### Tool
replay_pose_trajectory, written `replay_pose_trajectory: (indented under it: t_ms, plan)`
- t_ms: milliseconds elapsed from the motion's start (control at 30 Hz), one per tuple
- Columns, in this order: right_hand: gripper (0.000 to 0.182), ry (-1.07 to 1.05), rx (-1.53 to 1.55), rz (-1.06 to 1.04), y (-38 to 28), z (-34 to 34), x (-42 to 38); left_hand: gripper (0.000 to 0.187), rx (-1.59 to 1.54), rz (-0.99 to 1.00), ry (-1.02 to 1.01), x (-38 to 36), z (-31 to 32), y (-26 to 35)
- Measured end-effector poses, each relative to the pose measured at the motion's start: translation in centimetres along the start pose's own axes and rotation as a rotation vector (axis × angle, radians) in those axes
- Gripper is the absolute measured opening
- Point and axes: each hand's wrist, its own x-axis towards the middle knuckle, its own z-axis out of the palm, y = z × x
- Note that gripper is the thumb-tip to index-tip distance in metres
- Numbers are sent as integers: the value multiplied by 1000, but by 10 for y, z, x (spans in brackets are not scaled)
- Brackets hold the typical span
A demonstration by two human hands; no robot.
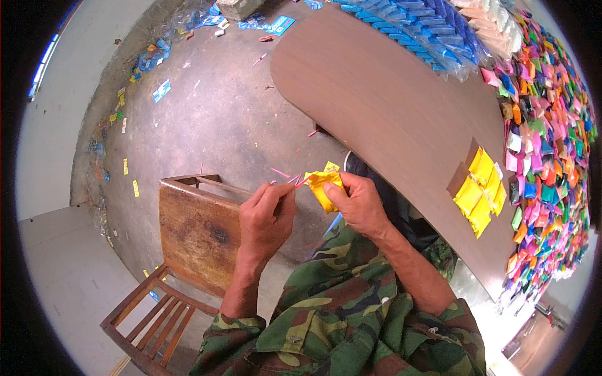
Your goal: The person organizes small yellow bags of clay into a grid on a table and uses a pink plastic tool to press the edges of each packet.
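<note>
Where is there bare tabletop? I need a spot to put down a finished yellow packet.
The table is bare across its middle, between the blue packets and the yellow stack. The right side is crowded with coloured packets.

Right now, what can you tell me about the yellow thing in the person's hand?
The yellow packet is a small, crinkly pouch that looks like thin shiny plastic. It is bright yellow, creased and a little crumpled, and hangs tilted above the floor, near the table's edge. The right hand pinches it between thumb and fingers. The left hand holds a thin pink stick whose tip meets the packet's top edge. Whether anything is inside cannot be seen.
</note>
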Motion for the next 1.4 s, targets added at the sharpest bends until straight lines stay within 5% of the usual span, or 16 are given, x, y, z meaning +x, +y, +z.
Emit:
replay_pose_trajectory:
  t_ms: [967, 1400]
  plan:
    - [25, -32, -73, -6, -9, 3, 2, 14, 196, 169, -57, -7, 12, -3]
    - [26, -14, 57, 12, 7, 4, 5, 10, 41, 80, -26, 0, 3, -11]
